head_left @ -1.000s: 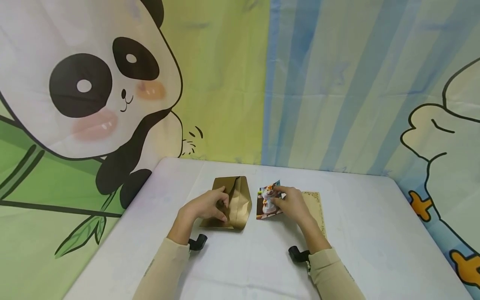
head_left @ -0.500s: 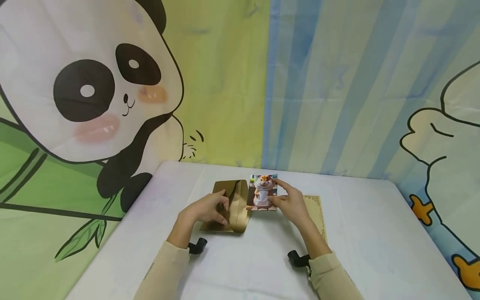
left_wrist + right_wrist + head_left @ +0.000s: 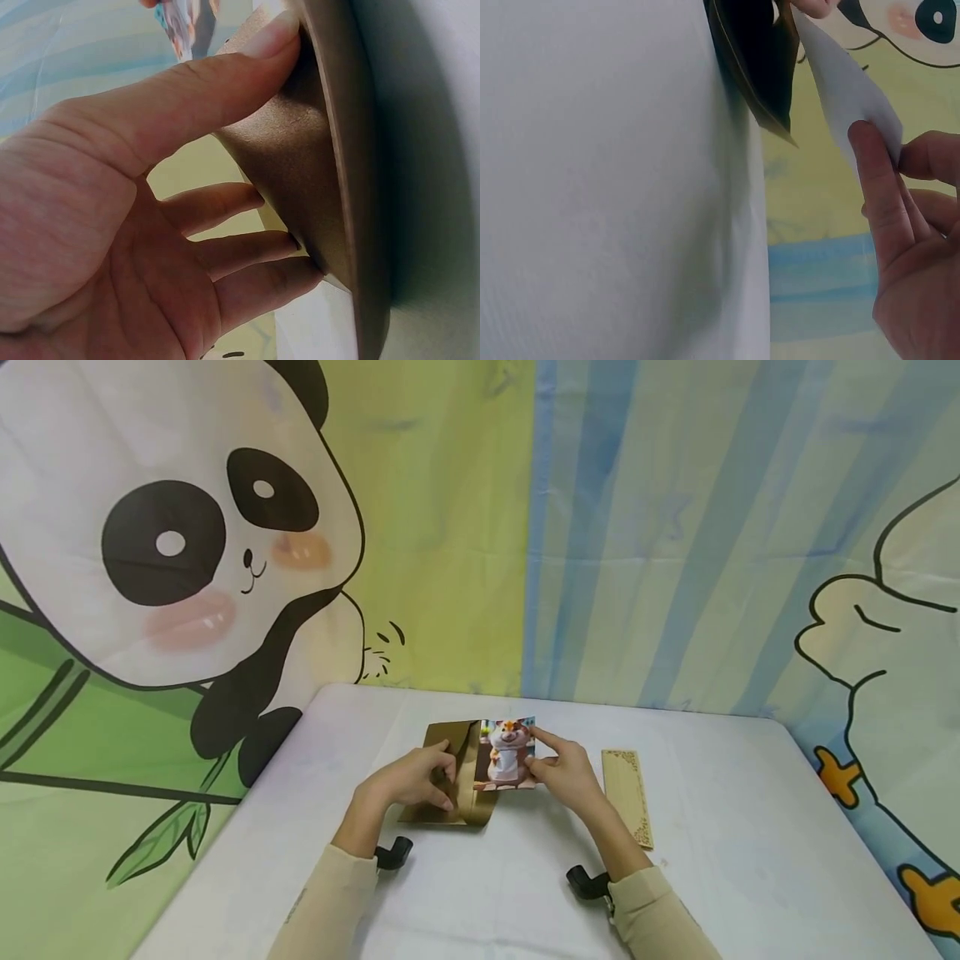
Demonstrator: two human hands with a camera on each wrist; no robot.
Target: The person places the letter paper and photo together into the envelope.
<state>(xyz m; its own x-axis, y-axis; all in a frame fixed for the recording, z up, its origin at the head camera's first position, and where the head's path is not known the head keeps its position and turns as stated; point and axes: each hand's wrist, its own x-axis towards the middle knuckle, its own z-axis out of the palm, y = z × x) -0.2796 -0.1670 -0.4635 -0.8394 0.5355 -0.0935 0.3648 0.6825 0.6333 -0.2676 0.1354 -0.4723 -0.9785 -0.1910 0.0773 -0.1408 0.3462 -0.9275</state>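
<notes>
While the left hand (image 3: 408, 779) grips the gold envelope (image 3: 457, 772) on the white table (image 3: 720, 860), thumb curled over its upper wall and fingers tucked under, the mouth gapes toward the right. Held so, it faces the hamster photo card (image 3: 507, 755), pinched in the right hand (image 3: 566, 774), its left edge at the opening. Further right, apart, lies a wooden strip (image 3: 628, 793).

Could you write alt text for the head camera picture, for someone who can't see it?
A person's right hand pinches a hamster photo card at the open mouth of a gold envelope, which the left hand holds open on a white table. A wooden strip lies to the right, before a cartoon panda backdrop.
</notes>
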